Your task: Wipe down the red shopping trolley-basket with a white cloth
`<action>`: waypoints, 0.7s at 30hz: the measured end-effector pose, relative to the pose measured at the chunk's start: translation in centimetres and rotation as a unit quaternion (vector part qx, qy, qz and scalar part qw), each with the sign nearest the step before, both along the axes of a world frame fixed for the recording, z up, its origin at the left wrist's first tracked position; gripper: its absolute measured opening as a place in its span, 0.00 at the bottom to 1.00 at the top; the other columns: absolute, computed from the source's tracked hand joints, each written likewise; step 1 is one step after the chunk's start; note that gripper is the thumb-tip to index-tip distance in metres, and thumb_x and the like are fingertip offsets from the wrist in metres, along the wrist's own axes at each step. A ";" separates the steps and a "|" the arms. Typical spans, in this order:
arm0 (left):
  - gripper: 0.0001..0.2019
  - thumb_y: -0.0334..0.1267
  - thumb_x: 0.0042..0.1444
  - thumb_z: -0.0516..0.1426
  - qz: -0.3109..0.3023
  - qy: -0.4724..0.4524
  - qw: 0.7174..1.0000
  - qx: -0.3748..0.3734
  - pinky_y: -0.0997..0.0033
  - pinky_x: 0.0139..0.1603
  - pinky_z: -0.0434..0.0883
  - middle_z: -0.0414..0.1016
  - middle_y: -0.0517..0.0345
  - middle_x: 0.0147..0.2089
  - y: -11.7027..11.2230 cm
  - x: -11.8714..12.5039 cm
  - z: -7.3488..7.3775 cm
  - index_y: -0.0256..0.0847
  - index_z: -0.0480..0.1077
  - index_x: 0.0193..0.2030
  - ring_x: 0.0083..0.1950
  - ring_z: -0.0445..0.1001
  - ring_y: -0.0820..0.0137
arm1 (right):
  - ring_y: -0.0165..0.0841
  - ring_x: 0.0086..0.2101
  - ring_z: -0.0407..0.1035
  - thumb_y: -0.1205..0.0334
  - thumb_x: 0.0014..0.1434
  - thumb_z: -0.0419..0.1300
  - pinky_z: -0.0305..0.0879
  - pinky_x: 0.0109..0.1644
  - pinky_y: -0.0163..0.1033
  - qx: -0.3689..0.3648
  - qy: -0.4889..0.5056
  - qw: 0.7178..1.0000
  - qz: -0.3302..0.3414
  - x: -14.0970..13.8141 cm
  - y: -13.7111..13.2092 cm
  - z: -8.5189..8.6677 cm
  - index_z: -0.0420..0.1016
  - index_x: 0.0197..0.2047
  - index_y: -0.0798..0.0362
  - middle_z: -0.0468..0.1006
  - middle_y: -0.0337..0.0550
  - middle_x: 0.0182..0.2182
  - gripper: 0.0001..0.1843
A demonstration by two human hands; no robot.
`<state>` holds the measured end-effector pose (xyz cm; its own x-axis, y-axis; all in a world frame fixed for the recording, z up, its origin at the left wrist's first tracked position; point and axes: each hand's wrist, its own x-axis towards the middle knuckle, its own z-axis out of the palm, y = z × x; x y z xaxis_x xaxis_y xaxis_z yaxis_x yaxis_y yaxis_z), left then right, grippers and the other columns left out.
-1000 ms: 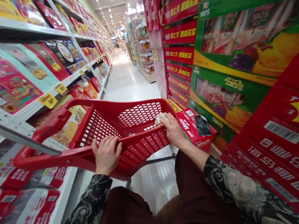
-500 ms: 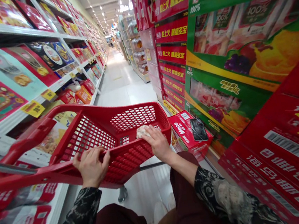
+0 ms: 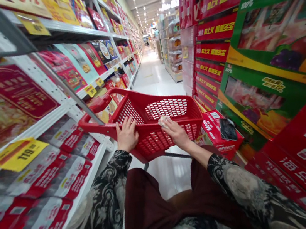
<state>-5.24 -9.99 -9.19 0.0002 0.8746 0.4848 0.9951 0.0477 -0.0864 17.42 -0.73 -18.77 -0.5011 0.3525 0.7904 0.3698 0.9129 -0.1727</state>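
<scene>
A red plastic shopping basket cart [image 3: 164, 96], with pierced walls and a metal handle pole [image 3: 68, 87], stands tilted in front of my knees. My left hand [image 3: 127, 135] grips its near rim by the handle end, fingers over the edge and thumb outside. Farther right on that rim, my right hand [image 3: 176, 132] presses a crumpled whitish cloth [image 3: 164, 121] against the red plastic. The fingers cover most of the cloth. Inside the basket I see only the bare floor and walls that show.
Shelves of packaged goods [image 3: 74, 65] line the left side. Stacked red drink cartons [image 3: 214, 49] and green juice boxes [image 3: 251, 86] rise on the right. A dark phone [image 3: 228, 129] lies on a red carton [image 3: 213, 126]. The aisle floor [image 3: 154, 75] runs ahead.
The view has swung left, so shelves and cart sit farther right in it. The cart's handle end has turned, and its pole now points up to the left. Both hands stay on the rim.
</scene>
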 end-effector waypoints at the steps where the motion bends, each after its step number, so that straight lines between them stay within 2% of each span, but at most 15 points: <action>1: 0.25 0.32 0.52 0.49 0.017 0.007 1.000 0.005 0.41 0.66 0.39 0.57 0.44 0.66 -0.8 -0.6 0.3 0.37 0.62 0.59 0.68 0.50 0.56 | 0.30 0.65 0.41 0.75 0.63 0.45 0.49 0.66 0.48 0.005 -0.009 1.000 0.003 0.9 0.2 -0.2 0.69 0.56 0.50 0.62 0.44 0.61 0.22; 3: 0.26 0.30 0.52 0.48 0.030 0.018 0.999 0.001 0.42 0.66 0.40 0.55 0.44 0.67 -2.4 -1.7 0.8 0.37 0.61 0.60 0.69 0.48 0.56 | 0.30 0.65 0.42 0.76 0.62 0.44 0.50 0.66 0.48 0.006 -0.025 1.000 0.007 2.9 0.6 -0.6 0.68 0.56 0.49 0.64 0.43 0.60 0.24; 5: 0.27 0.29 0.52 0.48 0.030 0.021 0.999 -0.008 0.45 0.67 0.42 0.55 0.45 0.67 -3.4 -2.3 1.0 0.36 0.61 0.60 0.69 0.48 0.57 | 0.31 0.64 0.44 0.77 0.60 0.44 0.51 0.66 0.49 -0.001 -0.017 1.000 -0.023 4.6 1.0 -0.7 0.67 0.57 0.50 0.62 0.43 0.61 0.27; 8: 0.27 0.28 0.51 0.47 0.033 0.011 0.999 -0.003 0.47 0.67 0.45 0.54 0.46 0.67 -3.9 -2.3 1.0 0.36 0.61 0.61 0.69 0.48 0.58 | 0.33 0.64 0.46 0.80 0.55 0.44 0.53 0.65 0.50 -0.025 0.032 0.996 -0.085 4.7 1.2 0.0 0.64 0.60 0.50 0.59 0.43 0.63 0.32; 10: 0.28 0.27 0.51 0.48 0.036 0.001 0.999 0.006 0.48 0.67 0.46 0.55 0.45 0.67 -3.9 -1.9 0.8 0.36 0.61 0.61 0.69 0.48 0.58 | 0.33 0.63 0.48 0.81 0.52 0.43 0.53 0.66 0.49 -0.045 0.042 0.995 -0.083 2.4 0.6 1.0 0.63 0.61 0.50 0.58 0.42 0.63 0.35; 13: 0.28 0.28 0.50 0.49 0.033 -0.018 0.999 0.010 0.47 0.67 0.47 0.56 0.44 0.66 -3.8 -1.5 0.6 0.34 0.61 0.60 0.69 0.48 0.57 | 0.33 0.63 0.48 0.83 0.50 0.43 0.53 0.66 0.48 -0.072 0.008 0.997 -0.019 -3.5 -1.4 3.2 0.62 0.61 0.50 0.58 0.42 0.63 0.38; 16: 0.27 0.28 0.50 0.49 0.019 -0.060 0.997 0.040 0.49 0.68 0.47 0.59 0.46 0.65 -4.3 -2.5 1.0 0.35 0.61 0.60 0.68 0.52 0.61 | 0.33 0.64 0.46 0.83 0.50 0.44 0.51 0.66 0.47 -0.074 -0.011 0.997 0.035 -8.9 -3.3 5.2 0.60 0.62 0.54 0.57 0.46 0.63 0.37; 19: 0.26 0.28 0.51 0.48 0.101 -0.151 0.970 0.160 0.53 0.67 0.51 0.60 0.46 0.65 -5.1 -4.6 1.8 0.36 0.60 0.59 0.66 0.56 0.63 | 0.34 0.64 0.47 0.82 0.53 0.44 0.51 0.66 0.47 -0.062 -0.020 0.995 0.078 -10.5 -3.7 5.7 0.61 0.61 0.54 0.58 0.48 0.63 0.34; 21: 0.29 0.27 0.49 0.48 0.146 -0.197 0.951 0.190 0.52 0.67 0.52 0.59 0.45 0.65 -5.5 -5.9 2.6 0.36 0.58 0.61 0.67 0.54 0.62 | 0.35 0.62 0.51 0.79 0.56 0.44 0.54 0.65 0.48 -0.066 -0.006 0.995 0.076 -10.0 -3.2 5.5 0.64 0.60 0.53 0.60 0.48 0.62 0.30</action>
